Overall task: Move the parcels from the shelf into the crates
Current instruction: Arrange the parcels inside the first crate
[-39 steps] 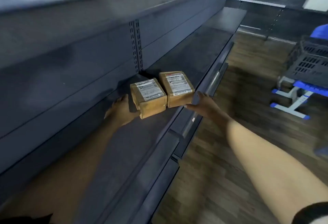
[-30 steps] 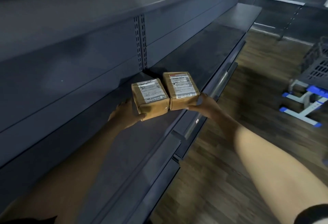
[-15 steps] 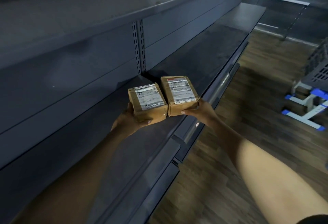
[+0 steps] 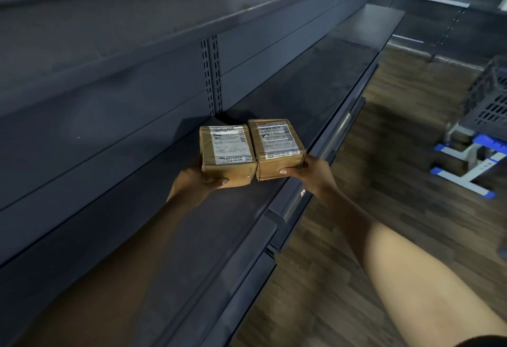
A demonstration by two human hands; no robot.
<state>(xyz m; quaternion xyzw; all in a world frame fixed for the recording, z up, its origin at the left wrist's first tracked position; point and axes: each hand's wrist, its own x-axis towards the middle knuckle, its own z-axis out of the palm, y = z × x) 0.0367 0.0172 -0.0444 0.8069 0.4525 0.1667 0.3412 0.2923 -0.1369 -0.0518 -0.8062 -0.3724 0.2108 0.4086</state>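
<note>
Two small brown cardboard parcels with white shipping labels are held side by side, touching, just above the dark metal shelf (image 4: 315, 83). My left hand (image 4: 192, 182) grips the left parcel (image 4: 227, 154) from below and its outer side, thumb on the front face. My right hand (image 4: 312, 172) holds the right parcel (image 4: 277, 146) the same way, thumb curled on its front face. A dark slatted crate (image 4: 488, 99) shows at the right edge, partly cut off by the frame.
The shelf runs away to the upper right, with a back panel and slotted upright (image 4: 211, 74) behind the parcels. The crate sits on a white and blue stand (image 4: 466, 160) on the wooden floor (image 4: 384, 154) right of the shelf.
Both hands have lifted the two parcels off the shelf and drawn them slightly toward me, still side by side. The view has shifted a little left.
</note>
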